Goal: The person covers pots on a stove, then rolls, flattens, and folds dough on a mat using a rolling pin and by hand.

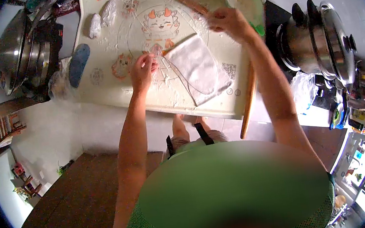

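Observation:
A printed, flour-dusted mat (112, 88) covers the work surface. On it lies a folded white sheet (197, 65), which looks like cloth or flat dough. My left hand (144, 71) is just left of the sheet, fingers pinched together over the mat; anything between them is too small to make out. My right hand (228, 22) is above the sheet's upper right, its fingers curled together beside the end of a brownish stick-like piece (193, 4). A bowl with a green rim (246, 3), holding white powder, stands just beyond that hand.
Two whitish lumps (103, 19) and a blue oval object (79, 65) lie on the mat's left. A wooden rolling pin (248, 104) juts over the front edge. Steel pots (318, 44) stand at right; stacked pans (26, 50) at left.

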`<state>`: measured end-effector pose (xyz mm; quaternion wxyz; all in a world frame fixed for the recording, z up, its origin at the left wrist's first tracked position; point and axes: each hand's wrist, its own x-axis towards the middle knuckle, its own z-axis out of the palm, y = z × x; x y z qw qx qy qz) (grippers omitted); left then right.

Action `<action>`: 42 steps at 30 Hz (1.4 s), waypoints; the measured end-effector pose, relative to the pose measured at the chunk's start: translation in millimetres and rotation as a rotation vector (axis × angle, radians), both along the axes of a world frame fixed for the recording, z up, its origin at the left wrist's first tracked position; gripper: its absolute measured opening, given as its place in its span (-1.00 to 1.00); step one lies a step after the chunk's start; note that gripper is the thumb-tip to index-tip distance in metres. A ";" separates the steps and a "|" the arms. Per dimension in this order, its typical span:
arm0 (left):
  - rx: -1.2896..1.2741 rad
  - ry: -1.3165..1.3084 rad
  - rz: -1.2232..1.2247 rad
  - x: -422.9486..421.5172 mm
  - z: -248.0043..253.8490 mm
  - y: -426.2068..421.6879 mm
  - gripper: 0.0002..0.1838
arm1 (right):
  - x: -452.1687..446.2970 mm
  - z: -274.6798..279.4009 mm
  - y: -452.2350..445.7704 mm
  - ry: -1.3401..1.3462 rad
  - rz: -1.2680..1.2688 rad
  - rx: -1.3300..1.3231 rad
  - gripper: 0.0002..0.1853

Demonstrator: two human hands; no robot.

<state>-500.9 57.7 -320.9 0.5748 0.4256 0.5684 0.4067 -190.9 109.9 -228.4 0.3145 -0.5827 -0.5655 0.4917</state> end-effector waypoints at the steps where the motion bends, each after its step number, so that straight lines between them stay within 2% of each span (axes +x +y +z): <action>1: 0.027 -0.007 -0.008 0.0 -0.5 0.1 -0.73 | -15.7 7.2 -12.3 0.177 -0.155 0.022 -0.82; 3: 0.054 0.036 -0.017 2.1 6.7 -0.6 -0.71 | -7.6 -16.6 -16.5 -0.202 -0.197 0.125 -0.82; 5: 0.081 0.084 -0.036 1.8 3.2 0.5 -0.69 | -23.5 -35.1 -56.0 0.012 0.000 0.167 -0.83; 6: 0.024 0.089 -0.020 0.5 -9.3 1.9 -0.71 | -33.9 -17.7 -73.0 -0.017 -0.114 0.017 -0.82; 8: -0.025 0.089 0.000 5.3 -16.4 8.8 -0.72 | -19.7 -31.6 -95.2 -0.085 -0.130 0.069 -0.81; 9: 0.193 0.346 -0.098 11.9 -14.7 9.9 -0.73 | -15.5 -35.9 -106.6 -0.148 -0.147 0.118 -0.80; 10: 0.411 0.602 -0.198 20.4 -10.7 9.9 -0.74 | -26.3 -19.9 -118.7 -0.034 -0.082 -0.118 -0.77; 11: 0.413 0.598 -0.201 31.3 -5.8 11.9 -0.74 | -34.5 -7.3 -127.8 -0.138 -0.105 -0.078 -0.75; 13: 0.524 0.749 -0.260 56.5 8.9 18.6 -0.72 | -32.0 -24.4 -135.0 0.024 -0.394 0.007 -0.73; 14: 0.539 0.949 -0.296 64.1 3.3 23.9 -0.72 | -28.5 -30.3 -139.2 0.024 -0.398 0.010 -0.73; 16: 0.516 1.020 -0.305 75.9 0.9 30.0 -0.73 | -20.7 -35.0 -150.5 -0.350 -0.145 0.184 -0.74; 17: 0.492 1.094 -0.305 80.1 0.3 32.4 -0.75 | -18.1 -35.4 -155.2 -0.351 -0.148 0.186 -0.74; 18: 0.374 1.058 -0.339 82.7 5.9 34.2 -0.77 | -16.7 -34.0 -160.2 -0.345 -0.163 0.155 -0.75; 19: 0.375 1.059 -0.342 82.2 3.7 33.9 -0.77 | -15.5 -33.6 -165.7 -0.337 -0.178 0.120 -0.76; 20: 0.430 1.024 -0.383 79.2 -0.3 33.1 -0.75 | -12.0 -34.4 -170.7 -0.359 -0.136 0.191 -0.76; 22: 0.490 0.993 -0.424 78.9 4.9 29.7 -0.73 | -5.5 -42.7 -179.2 -0.332 -0.161 0.159 -0.77; 24: 0.718 0.885 -0.310 80.9 12.4 18.2 -0.90 | -2.9 -44.5 -186.2 -0.306 -0.183 0.125 -0.77; 27: 0.625 0.765 -0.403 91.8 40.8 -16.3 -0.93 | 0.9 -45.0 -192.0 -0.245 -0.242 0.117 -0.79; 28: 0.761 0.667 -0.392 96.9 44.0 -30.6 -0.94 | 3.6 -48.8 -192.8 -0.294 -0.235 0.162 -0.81; 29: 0.671 0.686 -0.450 102.5 55.6 -52.1 -0.95 | 5.9 -51.1 -192.6 -0.344 -0.228 0.209 -0.82; 31: 0.789 0.671 -0.570 107.7 48.8 -82.2 -0.93 | 8.0 -44.7 -190.3 -0.350 -0.204 0.231 -0.81; 33: 0.706 0.797 -0.728 107.4 40.0 -107.1 -0.87 | 8.4 -44.6 -189.4 -0.354 -0.186 0.249 -0.80; 34: 0.706 0.799 -0.730 106.0 41.0 -110.4 -0.87 | 8.5 -46.8 -188.2 -0.388 -0.209 0.175 -0.79; 36: 0.499 0.714 -0.810 102.6 45.1 -110.0 -0.77 | 9.0 -52.7 -184.6 -0.422 -0.235 0.105 -0.77; 37: 0.500 0.716 -0.810 101.2 43.2 -105.8 -0.77 | 8.3 -57.5 -184.1 -0.410 -0.244 0.130 -0.75; 39: 0.704 0.762 -0.464 101.6 36.4 -84.9 -0.72 | 3.8 -59.1 -182.0 -0.395 -0.250 0.160 -0.73; 41: 0.676 0.768 -0.401 106.7 29.3 -65.7 -0.70 | -8.0 -53.9 -176.8 -0.584 -0.173 0.119 -0.68; 42: 0.592 0.864 -0.410 110.6 17.4 -61.5 -0.69 | -14.4 -50.3 -173.5 -0.601 -0.207 0.046 -0.63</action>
